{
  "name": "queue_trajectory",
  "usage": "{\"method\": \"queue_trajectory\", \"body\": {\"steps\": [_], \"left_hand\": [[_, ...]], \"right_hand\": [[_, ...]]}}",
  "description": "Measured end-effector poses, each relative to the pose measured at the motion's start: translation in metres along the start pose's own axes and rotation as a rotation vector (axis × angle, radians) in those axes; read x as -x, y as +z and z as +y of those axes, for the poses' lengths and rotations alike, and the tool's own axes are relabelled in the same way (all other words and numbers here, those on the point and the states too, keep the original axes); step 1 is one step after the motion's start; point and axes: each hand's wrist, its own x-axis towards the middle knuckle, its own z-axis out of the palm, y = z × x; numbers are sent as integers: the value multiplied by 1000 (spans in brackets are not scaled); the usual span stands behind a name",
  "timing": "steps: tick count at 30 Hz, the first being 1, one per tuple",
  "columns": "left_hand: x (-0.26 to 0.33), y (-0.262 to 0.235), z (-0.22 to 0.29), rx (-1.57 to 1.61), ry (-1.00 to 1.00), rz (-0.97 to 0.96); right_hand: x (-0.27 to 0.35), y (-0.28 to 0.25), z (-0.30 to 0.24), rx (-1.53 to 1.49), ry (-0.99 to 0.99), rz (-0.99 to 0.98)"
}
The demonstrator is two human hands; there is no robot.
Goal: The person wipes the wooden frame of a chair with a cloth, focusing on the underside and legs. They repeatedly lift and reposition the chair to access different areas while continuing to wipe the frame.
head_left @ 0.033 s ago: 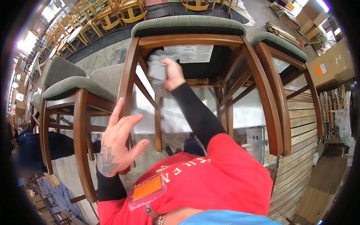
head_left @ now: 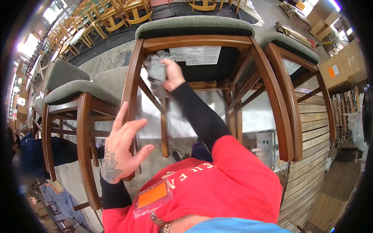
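Observation:
A wooden chair (head_left: 196,41) with a grey-green padded seat (head_left: 194,24) stands in front of me, the black underside of its seat facing me. White printed labels (head_left: 203,55) are fixed to that underside. My right hand (head_left: 173,74) is closed on a crumpled grey cloth (head_left: 157,73), inside the frame close to the left leg. With fingers spread, my left hand (head_left: 125,149) lies beside the lower part of that left leg (head_left: 134,83) and seems to touch it. The cloth hides part of the frame behind it.
Similar padded chairs stand close by: one at the left (head_left: 79,89), another at the right (head_left: 289,50). A slatted wooden surface (head_left: 305,147) and a cardboard box (head_left: 344,70) are at the right. Several light wooden chairs (head_left: 112,17) fill the far left. A person in dark clothing (head_left: 39,153) is at the left edge.
My right hand has shifted a little to the left with the grey cloth, towards the left leg. My left hand and the chair stay where they were.

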Motion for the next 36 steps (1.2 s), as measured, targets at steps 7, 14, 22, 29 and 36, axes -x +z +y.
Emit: {"method": "queue_trajectory", "body": {"steps": [7, 14, 22, 29, 36], "left_hand": [[3, 0, -6, 63, -88, 24], [-3, 3, -2, -7, -28, -3], [-6, 3, 0, 72, -73, -15], [-4, 4, -4, 29, -13, 7], [-3, -1, -5, 31, -17, 9]], "right_hand": [[14, -15, -98, -68, -25, -178], [54, -54, -171, -93, -455, 100], [-7, -4, -71, -233, 36, -250], [46, -109, -214, -229, -397, -218], [33, -162, -208, -760, -498, 18]]}}
